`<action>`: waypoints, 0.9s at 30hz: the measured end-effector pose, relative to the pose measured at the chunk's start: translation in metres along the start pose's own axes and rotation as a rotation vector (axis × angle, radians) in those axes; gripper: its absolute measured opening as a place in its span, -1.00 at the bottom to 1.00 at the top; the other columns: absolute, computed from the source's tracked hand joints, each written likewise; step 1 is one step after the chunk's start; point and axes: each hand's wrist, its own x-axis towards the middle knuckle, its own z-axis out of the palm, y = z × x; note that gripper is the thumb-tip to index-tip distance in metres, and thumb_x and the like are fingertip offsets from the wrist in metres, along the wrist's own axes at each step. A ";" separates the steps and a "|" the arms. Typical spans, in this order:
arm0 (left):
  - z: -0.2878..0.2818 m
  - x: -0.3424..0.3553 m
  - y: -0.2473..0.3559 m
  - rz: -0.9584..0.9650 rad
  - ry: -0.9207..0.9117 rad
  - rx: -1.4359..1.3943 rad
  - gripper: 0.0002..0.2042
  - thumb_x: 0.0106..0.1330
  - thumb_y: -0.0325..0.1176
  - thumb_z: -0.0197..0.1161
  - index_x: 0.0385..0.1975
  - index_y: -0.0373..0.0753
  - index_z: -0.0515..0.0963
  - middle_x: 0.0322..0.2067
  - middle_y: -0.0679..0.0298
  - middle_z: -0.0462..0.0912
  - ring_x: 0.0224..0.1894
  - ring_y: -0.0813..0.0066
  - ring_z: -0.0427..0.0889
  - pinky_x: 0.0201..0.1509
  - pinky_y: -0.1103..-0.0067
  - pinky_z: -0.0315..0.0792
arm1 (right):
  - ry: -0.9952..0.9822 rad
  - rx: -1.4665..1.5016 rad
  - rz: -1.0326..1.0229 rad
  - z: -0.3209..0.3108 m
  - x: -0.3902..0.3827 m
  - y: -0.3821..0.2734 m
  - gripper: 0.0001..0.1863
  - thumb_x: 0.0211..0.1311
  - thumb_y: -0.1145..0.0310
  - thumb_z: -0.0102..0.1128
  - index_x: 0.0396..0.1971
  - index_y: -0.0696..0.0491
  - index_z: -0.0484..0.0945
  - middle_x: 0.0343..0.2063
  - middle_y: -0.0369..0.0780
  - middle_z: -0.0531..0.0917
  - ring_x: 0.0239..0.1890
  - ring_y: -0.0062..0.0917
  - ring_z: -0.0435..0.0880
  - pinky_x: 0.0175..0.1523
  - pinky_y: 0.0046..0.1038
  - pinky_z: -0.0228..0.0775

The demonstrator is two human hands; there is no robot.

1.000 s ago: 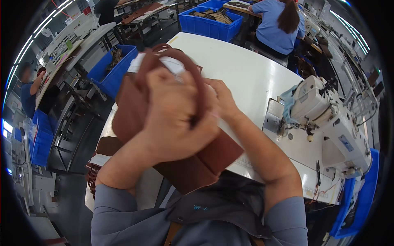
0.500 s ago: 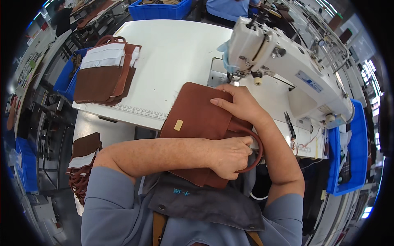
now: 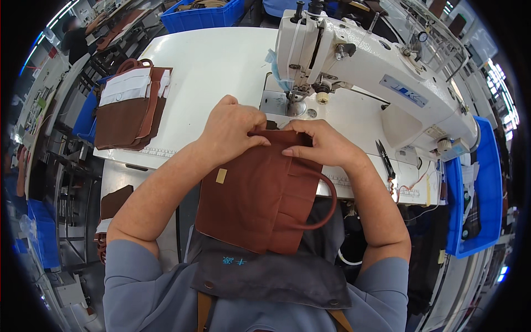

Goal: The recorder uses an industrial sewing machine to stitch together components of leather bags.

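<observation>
A reddish-brown leather bag panel (image 3: 243, 188) with a curved handle (image 3: 332, 205) and a small gold-coloured tag lies between my body and the sewing machine (image 3: 332, 61). Its far edge is pinched by my left hand (image 3: 237, 128), thumb on top and fingers curled. Beside it, my right hand (image 3: 318, 143) grips the same edge nearer the handle, thumb on the upper face. Both hands are just short of the needle and presser foot (image 3: 292, 99). The undersides of the fingers are hidden by the leather.
On the white table (image 3: 221, 61), a stack of brown bag panels (image 3: 124, 116) sits at the left. More panels (image 3: 114, 205) lie lower left. Black thread snips (image 3: 386, 160) rest right of my right hand. Blue bins (image 3: 489, 193) stand at the right and far left.
My left hand has gone from the handle side up to the panel's far edge. The panel has turned and shifted slightly toward me, its far edge now facing the needle.
</observation>
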 end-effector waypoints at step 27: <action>-0.004 -0.022 0.011 -0.029 -0.086 -0.836 -0.83 0.34 -0.36 0.42 -0.30 -0.32 0.60 -0.39 0.33 0.69 -0.34 0.64 0.59 -0.21 0.62 0.47 | 0.486 -0.047 -0.114 0.032 -0.027 -0.064 -0.80 0.24 0.28 0.37 -0.34 0.11 0.63 -0.39 -0.17 0.68 -0.40 -0.29 0.70 -0.37 -0.36 0.46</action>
